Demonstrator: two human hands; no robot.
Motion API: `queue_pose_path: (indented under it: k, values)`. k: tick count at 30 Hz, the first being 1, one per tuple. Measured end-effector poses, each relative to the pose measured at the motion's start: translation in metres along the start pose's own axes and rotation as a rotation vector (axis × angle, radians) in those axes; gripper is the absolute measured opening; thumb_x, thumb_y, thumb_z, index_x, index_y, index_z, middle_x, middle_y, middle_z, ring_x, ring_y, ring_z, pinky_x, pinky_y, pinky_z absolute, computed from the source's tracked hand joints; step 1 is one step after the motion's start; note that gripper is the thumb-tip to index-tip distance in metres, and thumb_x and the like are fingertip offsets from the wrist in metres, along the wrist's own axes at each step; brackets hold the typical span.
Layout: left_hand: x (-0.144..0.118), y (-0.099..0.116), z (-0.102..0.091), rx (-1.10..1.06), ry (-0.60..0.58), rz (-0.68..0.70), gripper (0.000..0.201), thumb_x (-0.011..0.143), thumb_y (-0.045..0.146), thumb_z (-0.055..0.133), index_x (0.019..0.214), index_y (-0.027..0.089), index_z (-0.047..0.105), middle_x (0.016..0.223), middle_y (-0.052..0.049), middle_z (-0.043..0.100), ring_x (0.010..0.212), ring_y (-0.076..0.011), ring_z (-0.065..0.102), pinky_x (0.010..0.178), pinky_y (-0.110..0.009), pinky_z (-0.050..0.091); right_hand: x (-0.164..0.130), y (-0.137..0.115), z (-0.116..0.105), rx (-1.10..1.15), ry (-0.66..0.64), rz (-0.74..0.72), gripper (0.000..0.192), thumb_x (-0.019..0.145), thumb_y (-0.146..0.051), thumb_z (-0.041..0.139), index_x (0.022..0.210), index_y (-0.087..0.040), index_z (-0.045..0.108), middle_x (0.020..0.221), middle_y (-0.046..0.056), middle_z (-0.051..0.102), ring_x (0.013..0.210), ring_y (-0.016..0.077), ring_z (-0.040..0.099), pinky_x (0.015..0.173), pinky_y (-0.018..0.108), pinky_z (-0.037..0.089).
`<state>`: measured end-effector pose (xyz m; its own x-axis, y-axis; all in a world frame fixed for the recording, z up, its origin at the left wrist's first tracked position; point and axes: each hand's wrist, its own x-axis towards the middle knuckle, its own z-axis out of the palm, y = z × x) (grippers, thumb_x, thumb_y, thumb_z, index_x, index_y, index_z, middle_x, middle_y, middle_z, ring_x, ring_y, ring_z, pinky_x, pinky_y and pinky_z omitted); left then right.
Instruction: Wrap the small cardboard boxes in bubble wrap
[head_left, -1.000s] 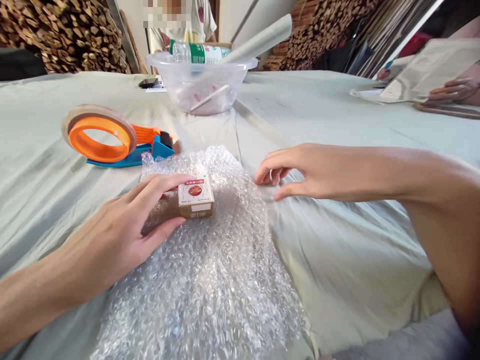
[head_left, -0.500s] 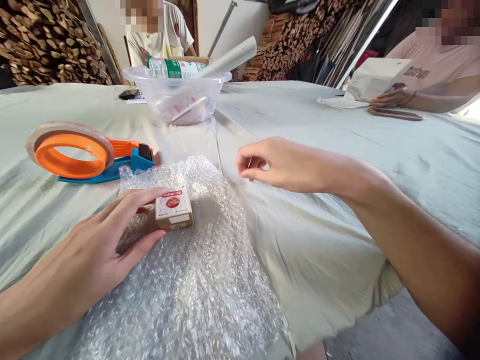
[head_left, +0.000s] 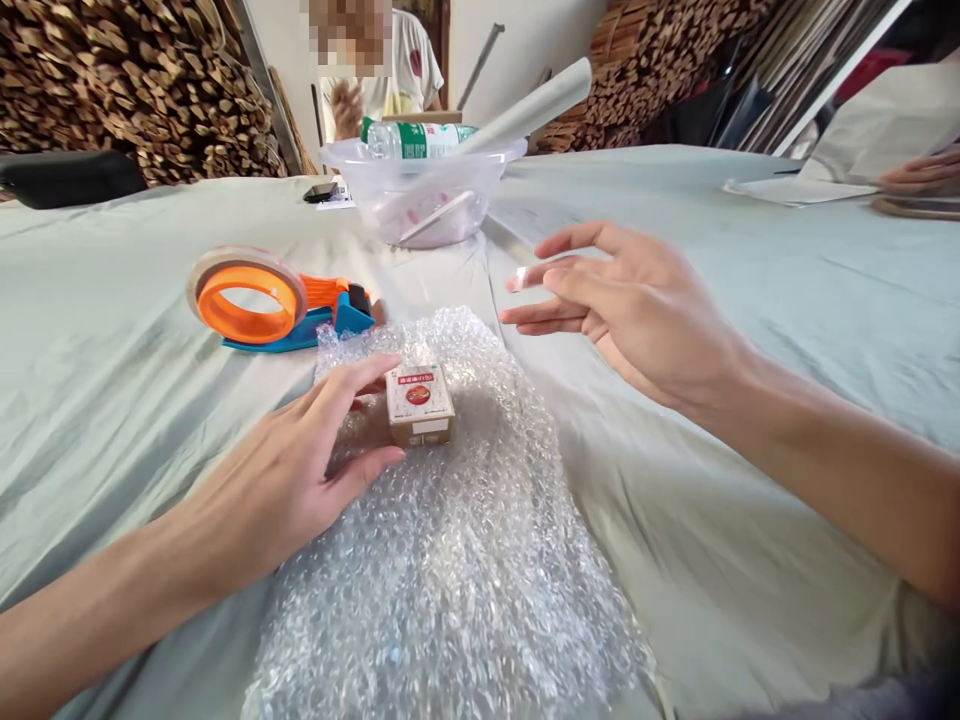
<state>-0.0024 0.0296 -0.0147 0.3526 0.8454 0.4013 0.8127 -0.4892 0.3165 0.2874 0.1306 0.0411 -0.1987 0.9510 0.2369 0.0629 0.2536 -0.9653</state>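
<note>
A small white-and-gold cardboard box (head_left: 420, 398) with a red round emblem sits on a sheet of bubble wrap (head_left: 450, 570). My left hand (head_left: 300, 460) grips the box's left side, index finger at the far corner and thumb at the near one. To the right, my right hand (head_left: 615, 300) hovers above the cloth with its fingers apart. A tiny white scrap (head_left: 520, 278) clings to one of its fingertips. Beyond my left hand, an orange-and-blue tape dispenser (head_left: 281, 305) stands by the far left edge of the wrap.
A clear plastic basin (head_left: 427, 195) holds a green-labelled bottle (head_left: 420, 140) and a white roll (head_left: 532, 105). Pale cloth (head_left: 675, 200) covers the table. Another person sits opposite; someone's hand (head_left: 926, 172) is at far right near a white bag or box (head_left: 877, 120). A black case (head_left: 71, 178) lies far left.
My right hand has turned and spread its fingers, bringing the white scrap into sight. My left hand stays at the box. The whole view has swung left.
</note>
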Motion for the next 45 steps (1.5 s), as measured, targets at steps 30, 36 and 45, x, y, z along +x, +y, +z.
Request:
queue_pose_path:
  k: [30, 36, 45]
  values:
    - [0.015, 0.015, -0.021, -0.389, 0.168, -0.337, 0.035, 0.103, 0.032, 0.065, 0.137, 0.026, 0.069, 0.070, 0.007, 0.049, 0.060, -0.0114, 0.045, 0.058, -0.027, 0.037, -0.008, -0.008, -0.004, -0.034, -0.108, 0.151, 0.063, 0.109, -0.052, 0.013, 0.151, -0.035, 0.057, 0.159, 0.012, 0.065, 0.081, 0.0290, 0.078, 0.054, 0.040, 0.049]
    - [0.017, 0.016, -0.023, -0.589, 0.175, -0.410, 0.020, 0.101, 0.036, 0.073, 0.112, 0.023, 0.083, 0.083, 0.000, 0.073, 0.067, -0.0107, 0.061, 0.058, -0.023, 0.045, -0.017, -0.016, -0.003, 0.043, -0.318, 0.121, 0.063, 0.105, -0.056, 0.026, 0.153, -0.030, 0.058, 0.147, 0.015, 0.074, 0.091, 0.0350, 0.081, 0.076, 0.047, 0.065]
    - [0.012, 0.020, -0.022, -0.662, 0.220, -0.405, 0.018, 0.103, 0.035, 0.076, 0.115, 0.031, 0.088, 0.095, 0.002, 0.083, 0.076, -0.0086, 0.071, 0.069, -0.017, 0.060, -0.019, -0.007, 0.001, 0.176, -0.544, 0.050, 0.056, 0.109, -0.050, 0.023, 0.136, -0.023, 0.064, 0.131, 0.016, 0.081, 0.122, 0.0356, 0.079, 0.116, 0.052, 0.058]
